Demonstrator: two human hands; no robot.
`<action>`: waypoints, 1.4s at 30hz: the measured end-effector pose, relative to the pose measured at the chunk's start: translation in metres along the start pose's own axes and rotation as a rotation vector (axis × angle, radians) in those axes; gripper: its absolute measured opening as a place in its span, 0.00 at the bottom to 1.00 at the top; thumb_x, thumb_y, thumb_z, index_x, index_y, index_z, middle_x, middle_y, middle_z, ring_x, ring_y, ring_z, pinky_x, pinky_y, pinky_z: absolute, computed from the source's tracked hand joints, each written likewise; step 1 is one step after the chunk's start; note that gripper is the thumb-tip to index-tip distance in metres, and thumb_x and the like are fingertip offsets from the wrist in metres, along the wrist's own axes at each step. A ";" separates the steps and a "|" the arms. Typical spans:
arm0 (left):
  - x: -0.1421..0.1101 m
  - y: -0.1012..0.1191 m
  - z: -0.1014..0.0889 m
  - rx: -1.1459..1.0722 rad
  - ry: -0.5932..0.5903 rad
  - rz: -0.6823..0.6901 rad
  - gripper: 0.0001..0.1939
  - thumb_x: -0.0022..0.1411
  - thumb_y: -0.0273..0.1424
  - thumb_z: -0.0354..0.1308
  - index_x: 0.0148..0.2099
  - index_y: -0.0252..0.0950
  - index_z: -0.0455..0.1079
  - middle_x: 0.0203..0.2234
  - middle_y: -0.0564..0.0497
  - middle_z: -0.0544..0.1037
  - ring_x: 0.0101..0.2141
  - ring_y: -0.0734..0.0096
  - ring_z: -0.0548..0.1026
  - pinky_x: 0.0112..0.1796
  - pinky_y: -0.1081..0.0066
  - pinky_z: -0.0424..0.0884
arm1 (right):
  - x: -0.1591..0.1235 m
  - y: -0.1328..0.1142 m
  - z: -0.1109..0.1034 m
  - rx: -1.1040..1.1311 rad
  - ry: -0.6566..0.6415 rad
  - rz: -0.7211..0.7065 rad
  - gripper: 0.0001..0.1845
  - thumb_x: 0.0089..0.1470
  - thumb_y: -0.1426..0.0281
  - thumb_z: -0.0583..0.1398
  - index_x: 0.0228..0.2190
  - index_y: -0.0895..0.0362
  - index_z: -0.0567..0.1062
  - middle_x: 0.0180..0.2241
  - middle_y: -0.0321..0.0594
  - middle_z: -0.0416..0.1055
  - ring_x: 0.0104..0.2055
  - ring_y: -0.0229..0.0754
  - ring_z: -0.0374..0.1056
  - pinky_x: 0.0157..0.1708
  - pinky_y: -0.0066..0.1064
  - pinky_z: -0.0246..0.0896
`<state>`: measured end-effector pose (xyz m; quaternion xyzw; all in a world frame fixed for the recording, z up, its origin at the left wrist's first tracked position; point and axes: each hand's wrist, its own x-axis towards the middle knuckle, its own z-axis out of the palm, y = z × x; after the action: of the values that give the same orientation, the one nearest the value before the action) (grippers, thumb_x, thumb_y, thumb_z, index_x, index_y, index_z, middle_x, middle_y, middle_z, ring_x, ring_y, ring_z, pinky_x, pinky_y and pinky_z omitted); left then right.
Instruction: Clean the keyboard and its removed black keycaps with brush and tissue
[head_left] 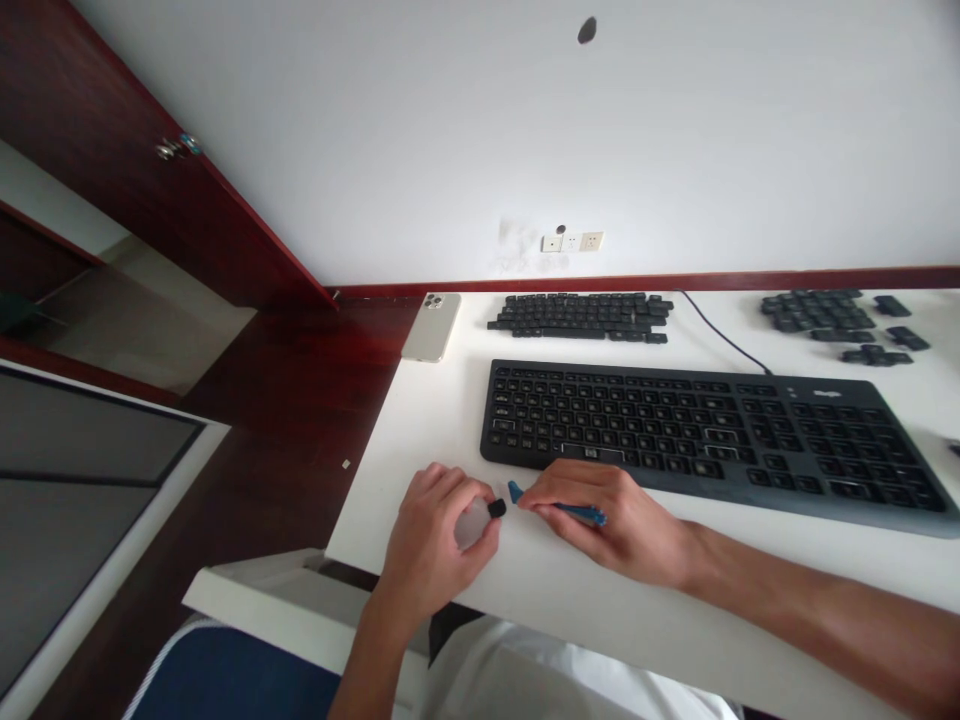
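Between the thumb and forefinger of my left hand (439,535) is a small black keycap (496,508), held just over the near edge of the white table. My right hand (611,515) grips a thin blue brush (577,512), its angled tip pointing at the keycap with a small gap between them. Behind both hands lies a black keyboard (679,425) with its keycaps taken off, so the bare switch sockets show. At the back, removed keycaps (589,314) are laid out in rows.
A gold phone (432,328) lies face down at the table's left edge. More loose keycaps (817,312) are heaped at the back right. The keyboard's cable (724,330) runs toward the wall. An opened drawer (262,595) juts out below the table, above a blue seat (232,675).
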<state>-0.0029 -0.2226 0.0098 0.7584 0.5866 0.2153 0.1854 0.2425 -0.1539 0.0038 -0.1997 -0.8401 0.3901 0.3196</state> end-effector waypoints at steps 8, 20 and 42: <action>0.000 0.000 -0.003 -0.003 -0.046 -0.021 0.18 0.60 0.31 0.69 0.52 0.41 0.73 0.36 0.50 0.77 0.42 0.57 0.70 0.46 0.58 0.67 | 0.000 0.002 -0.001 0.011 0.018 0.008 0.10 0.72 0.69 0.58 0.48 0.56 0.79 0.41 0.44 0.81 0.43 0.42 0.76 0.43 0.35 0.74; 0.001 -0.006 0.003 -0.018 0.017 0.017 0.10 0.63 0.32 0.70 0.48 0.43 0.80 0.30 0.52 0.76 0.38 0.61 0.72 0.44 0.61 0.67 | 0.001 -0.004 0.005 -0.008 -0.016 -0.062 0.10 0.73 0.69 0.56 0.43 0.58 0.77 0.37 0.43 0.78 0.39 0.43 0.73 0.39 0.35 0.69; 0.003 -0.007 0.003 -0.079 0.050 -0.034 0.08 0.59 0.33 0.74 0.40 0.40 0.80 0.26 0.53 0.75 0.36 0.63 0.72 0.41 0.64 0.68 | 0.002 0.001 0.010 -0.028 -0.004 -0.042 0.11 0.72 0.68 0.57 0.44 0.59 0.79 0.39 0.43 0.80 0.41 0.43 0.77 0.41 0.35 0.73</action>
<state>-0.0056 -0.2180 0.0038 0.7349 0.5948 0.2540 0.2041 0.2345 -0.1577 -0.0013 -0.1858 -0.8500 0.3721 0.3233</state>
